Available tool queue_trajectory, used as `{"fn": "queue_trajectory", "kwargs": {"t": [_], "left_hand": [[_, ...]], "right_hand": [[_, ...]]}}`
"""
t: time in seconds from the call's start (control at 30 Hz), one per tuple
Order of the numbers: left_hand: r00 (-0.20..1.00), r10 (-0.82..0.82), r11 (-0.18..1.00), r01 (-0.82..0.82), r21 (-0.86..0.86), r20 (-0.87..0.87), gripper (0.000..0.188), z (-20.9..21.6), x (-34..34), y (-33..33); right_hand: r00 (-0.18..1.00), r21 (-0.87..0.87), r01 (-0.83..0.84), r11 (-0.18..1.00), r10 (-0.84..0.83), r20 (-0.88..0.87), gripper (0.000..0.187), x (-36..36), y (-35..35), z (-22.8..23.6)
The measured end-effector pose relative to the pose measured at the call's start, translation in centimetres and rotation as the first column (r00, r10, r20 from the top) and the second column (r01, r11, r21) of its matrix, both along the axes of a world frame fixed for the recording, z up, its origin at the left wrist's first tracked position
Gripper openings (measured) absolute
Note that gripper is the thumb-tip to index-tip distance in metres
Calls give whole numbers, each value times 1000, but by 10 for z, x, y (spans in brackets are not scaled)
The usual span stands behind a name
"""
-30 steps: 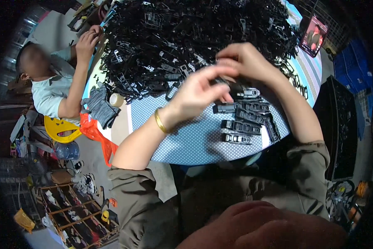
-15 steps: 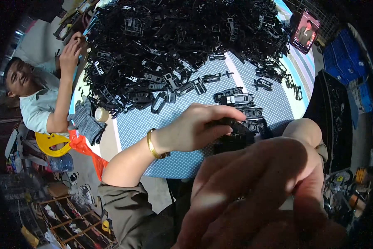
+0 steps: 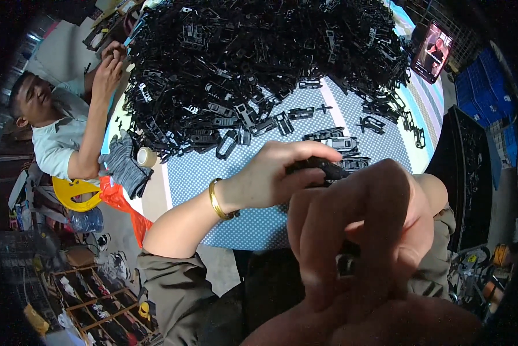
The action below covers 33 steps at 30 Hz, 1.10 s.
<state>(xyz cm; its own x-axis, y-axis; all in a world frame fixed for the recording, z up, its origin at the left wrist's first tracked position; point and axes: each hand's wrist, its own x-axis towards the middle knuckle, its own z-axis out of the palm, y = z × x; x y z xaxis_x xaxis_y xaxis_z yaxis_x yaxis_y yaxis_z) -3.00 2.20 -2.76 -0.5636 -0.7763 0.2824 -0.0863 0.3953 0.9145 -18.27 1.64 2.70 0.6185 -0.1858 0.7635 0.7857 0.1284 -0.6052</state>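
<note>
My left hand [image 3: 270,176], with a gold bangle at the wrist, is closed on a dark black plastic part [image 3: 319,167] between thumb and fingers. Of my right arm, the bare forearm [image 3: 432,193] and rolled sleeve show; its hand is hidden. What hides it is a large, blurred hand [image 3: 362,230] very near the camera, rising from the lower edge, with fingers bent; it does not visibly join my arms. Beyond my left hand lies a row of similar black plastic parts [image 3: 336,141], close together on the dotted tablecloth [image 3: 247,225].
A big heap of black plastic parts [image 3: 241,57] covers the table's far side. At the left are a tape roll [image 3: 146,157], grey gloves [image 3: 126,164], a red bag [image 3: 117,196] and a seated person [image 3: 60,130]. A phone [image 3: 432,52] stands at the right, near blue crates [image 3: 483,86].
The large near hand has shifted and its fingers now stand more upright and apart. The scene sits slightly lower and to the right. My left hand keeps its hold.
</note>
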Motion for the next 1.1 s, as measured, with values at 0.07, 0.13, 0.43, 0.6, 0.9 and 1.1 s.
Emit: {"fn": "queue_trajectory", "kwargs": {"t": [0.07,0.13,0.43,0.6,0.9,1.1], "left_hand": [[1000,-3,1000,3,25,13,31,2,0,-1],[1000,4,999,-5,51,25,30,4,4,1],[999,34,998,-33,47,-23,30,4,4,-1],[996,67,946,-45,321,-56,31,3,4,-2],[931,230,871,-67,486,-283,23,3,4,-4],[911,299,839,-109,533,-283,21,-9,7,-8]], "right_hand": [[1000,27,-2,1000,3,-29,24,-2,1,2],[994,127,-87,988,94,-49,16,2,3,7],[997,226,-51,973,35,74,16,14,10,-2],[997,112,-25,993,33,-69,14,7,-11,2],[-39,-844,536,0,-999,-25,14,6,-126,-18],[-63,-751,206,-628,-774,630,17,24,-175,-28]]}}
